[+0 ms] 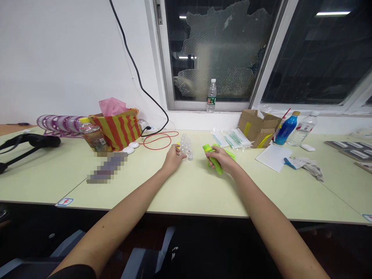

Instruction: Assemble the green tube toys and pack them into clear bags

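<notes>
Near the middle of the pale green table (197, 193), two rows of small clear plastic containers (189, 148) stand close together. My left hand (173, 158) is at their left side, fingers bent and touching the nearest ones; something small and yellow shows behind its fingertips. To the right, my right hand (219, 158) is closed around a bright green cloth-like item (216, 164). Part of the green item sticks out below my fingers, and more green lies behind the hand. What my left fingers grip, if anything, is too small to make out.
Flat plastic packets (232, 138) and an open cardboard box (258, 128) are behind my right hand. Farther right are a blue bottle (286, 130), white paper (271, 157) and a glove (308, 166). Red cable (158, 143), a striped bag (122, 130) and a drink bottle (94, 135) are left.
</notes>
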{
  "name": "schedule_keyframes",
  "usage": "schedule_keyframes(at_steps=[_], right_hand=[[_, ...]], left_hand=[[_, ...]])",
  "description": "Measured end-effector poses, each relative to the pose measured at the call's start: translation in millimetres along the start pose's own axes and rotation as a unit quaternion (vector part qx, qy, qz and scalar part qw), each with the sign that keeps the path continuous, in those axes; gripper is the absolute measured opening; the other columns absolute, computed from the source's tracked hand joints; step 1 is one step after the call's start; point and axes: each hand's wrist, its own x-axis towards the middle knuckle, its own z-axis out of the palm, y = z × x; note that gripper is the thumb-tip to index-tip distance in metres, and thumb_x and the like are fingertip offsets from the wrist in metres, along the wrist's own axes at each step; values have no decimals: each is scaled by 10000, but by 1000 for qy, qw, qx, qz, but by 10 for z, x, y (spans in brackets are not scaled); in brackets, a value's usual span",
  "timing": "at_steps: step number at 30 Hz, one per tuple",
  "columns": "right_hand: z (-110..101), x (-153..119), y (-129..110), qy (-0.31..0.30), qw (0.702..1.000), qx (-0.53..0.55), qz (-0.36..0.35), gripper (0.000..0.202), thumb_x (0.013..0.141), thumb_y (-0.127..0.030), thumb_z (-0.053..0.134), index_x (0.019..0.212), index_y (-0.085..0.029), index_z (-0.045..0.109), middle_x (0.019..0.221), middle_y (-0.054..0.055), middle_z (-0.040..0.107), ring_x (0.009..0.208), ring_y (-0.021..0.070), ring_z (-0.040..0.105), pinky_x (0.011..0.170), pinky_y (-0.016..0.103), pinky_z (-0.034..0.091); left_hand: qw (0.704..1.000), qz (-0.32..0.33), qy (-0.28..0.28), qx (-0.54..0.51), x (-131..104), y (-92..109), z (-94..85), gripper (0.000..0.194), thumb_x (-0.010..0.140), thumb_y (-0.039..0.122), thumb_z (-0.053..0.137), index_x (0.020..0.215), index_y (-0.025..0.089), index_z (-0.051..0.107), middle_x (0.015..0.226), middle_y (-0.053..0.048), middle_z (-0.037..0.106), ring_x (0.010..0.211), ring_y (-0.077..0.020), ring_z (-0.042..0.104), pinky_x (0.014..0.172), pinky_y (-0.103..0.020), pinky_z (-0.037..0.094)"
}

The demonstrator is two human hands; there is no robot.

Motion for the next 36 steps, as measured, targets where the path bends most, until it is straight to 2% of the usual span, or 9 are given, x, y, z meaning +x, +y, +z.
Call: schedule_keyframes(at_steps=[5, 9, 11, 14, 17, 20, 22, 28, 36], right_hand=[[56, -25, 4, -41, 999, -10, 8, 361, 742, -406, 765, 866, -210, 488, 691, -6, 601, 476, 135, 557, 430, 281, 466], [131, -69, -9, -83, 996, -20, 31, 371, 762, -464, 742, 889, -209, 502, 684, -7, 614, 446, 129, 544, 406, 276, 465], [166, -102, -24, -128, 990, -39, 53, 374, 755, -479, 745, 885, -203, 529, 656, -14, 605, 427, 119, 524, 376, 252, 430], [179, -142, -48, -209, 972, -74, 73, 349, 748, -456, 756, 873, -183, 577, 638, -14, 614, 404, 102, 502, 349, 220, 371], [131, -147, -63, -254, 957, -112, 80, 324, 747, -431, 763, 800, -153, 606, 633, -6, 625, 385, 84, 489, 338, 208, 345], [57, -130, -68, -294, 941, -139, 99, 334, 757, -430, 759, 779, -126, 625, 644, 5, 640, 381, 69, 484, 334, 196, 332], [16, -121, -68, -318, 932, -139, 102, 341, 781, -441, 739, 823, -116, 642, 668, 7, 650, 386, 60, 480, 345, 194, 344], [-65, -104, -65, -353, 923, -108, 111, 360, 834, -482, 682, 850, -127, 630, 651, -14, 603, 406, 64, 476, 337, 189, 322], [-185, -78, -89, -350, 920, -132, 118, 390, 850, -515, 657, 905, -131, 617, 671, -13, 593, 397, 64, 461, 333, 205, 313]], left_hand=[[999, 10, 11, 33, -46, 98, -66, 562, 650, 307, 797, 1113, 209, 492, 961, -27, 541, 833, -163, 517, 778, -325, 434], [988, 137, 52, 54, -207, 336, -160, 312, 818, 366, 659, 1052, 203, 531, 1037, -73, 556, 915, -192, 527, 862, -355, 421], [984, 175, 2, 22, -303, 464, -158, 306, 838, 384, 641, 1070, 206, 550, 1056, -82, 570, 920, -197, 544, 844, -343, 424], [966, 188, -174, -38, -414, 601, -86, 471, 802, 435, 686, 1192, 208, 551, 1106, -86, 598, 875, -182, 558, 756, -302, 428], [947, 155, -281, -33, -466, 661, -17, 412, 793, 490, 683, 1069, 189, 625, 912, -35, 625, 744, -147, 509, 665, -271, 383], [943, 112, -314, -10, -489, 698, -15, 386, 760, 527, 701, 886, 170, 625, 641, 45, 472, 608, -108, 385, 572, -245, 293], [936, 99, -337, -11, -502, 731, -35, 394, 728, 522, 731, 858, 172, 603, 609, 65, 408, 588, -97, 347, 547, -235, 261], [931, 101, -352, -4, -519, 806, -39, 317, 795, 471, 669, 885, 172, 613, 630, 49, 495, 598, -102, 429, 553, -227, 310], [923, 118, -367, -18, -509, 787, 35, 303, 888, 446, 560, 987, 164, 611, 620, 19, 604, 578, -118, 533, 573, -232, 389]])
